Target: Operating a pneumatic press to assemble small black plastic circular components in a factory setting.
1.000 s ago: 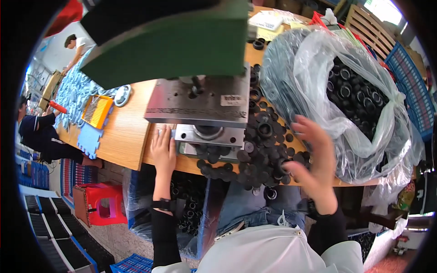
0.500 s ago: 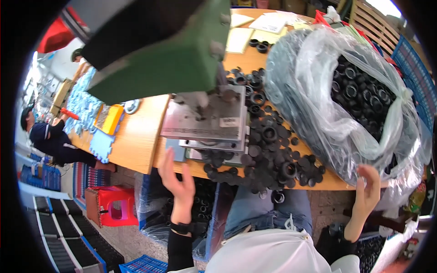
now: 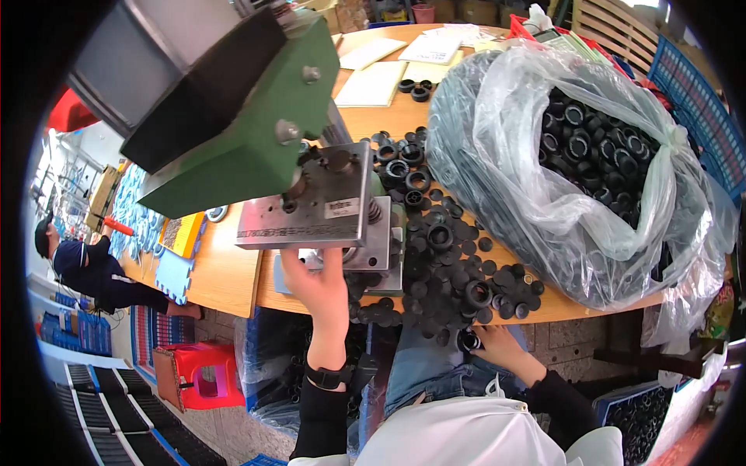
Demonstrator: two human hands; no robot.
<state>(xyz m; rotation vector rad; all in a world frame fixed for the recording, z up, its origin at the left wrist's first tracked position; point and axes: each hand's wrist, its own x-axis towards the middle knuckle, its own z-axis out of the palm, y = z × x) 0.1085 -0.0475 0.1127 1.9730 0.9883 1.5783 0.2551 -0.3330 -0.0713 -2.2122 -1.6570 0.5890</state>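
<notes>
Head view | left hand (image 3: 322, 291) grip pinching flat steel die plate (image 3: 326, 203) | right hand (image 3: 497, 346) grip grasping round black rubber ring (image 3: 468, 340)

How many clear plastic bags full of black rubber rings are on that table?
1: the clear plastic bag sits on the table's right side, beside the loose black rings. Others may lie hidden behind it.

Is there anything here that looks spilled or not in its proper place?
Yes. Loose black rubber rings lie scattered over the wooden table beside the clear plastic bag, reaching its front edge. The right hand holds one below that edge.
</notes>
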